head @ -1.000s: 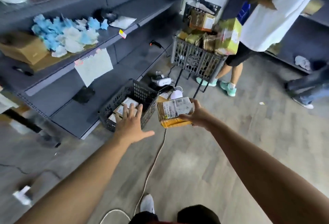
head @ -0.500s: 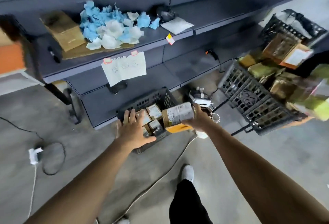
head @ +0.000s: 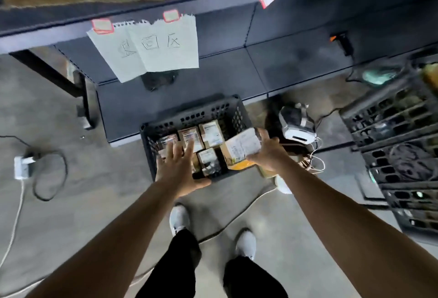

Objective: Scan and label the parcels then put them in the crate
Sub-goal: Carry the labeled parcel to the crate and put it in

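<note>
Right grip has the parcel clamped by its right end, fingers curled over the top edge. That box now hangs over the right side of the crate. A second ago it was out beside the crate, so we're into the drop! Left grip holds nothing. Its fingers are straight and fanned, palm down, and it stays out over the packed parcels; whether it touches them I can't tell. My read is that it's steadying the rows or guarding a slot. The placing step looks all but done, with a label already on the box.

Nearest us are two white shoes on the smooth grey floor, with a pale cable snaking past them. Then the crate: dark plastic, rectangular, walls punched with holes. The small tan cardboard boxes inside stand tight in rows, each with a white label. The held parcel is the same tan card, squared-off, with a big white printed label on top and a yellow-orange band along its lower edge.

Just right of the crate sits a small white-and-dark device, rounded and glossy, wires trailing. Printer or scanner, I can't say. Further right is a second lattice crate. Beyond lies the dark matte metal shelf, with a torn-edged paper sign taped to an upper lip.
</note>
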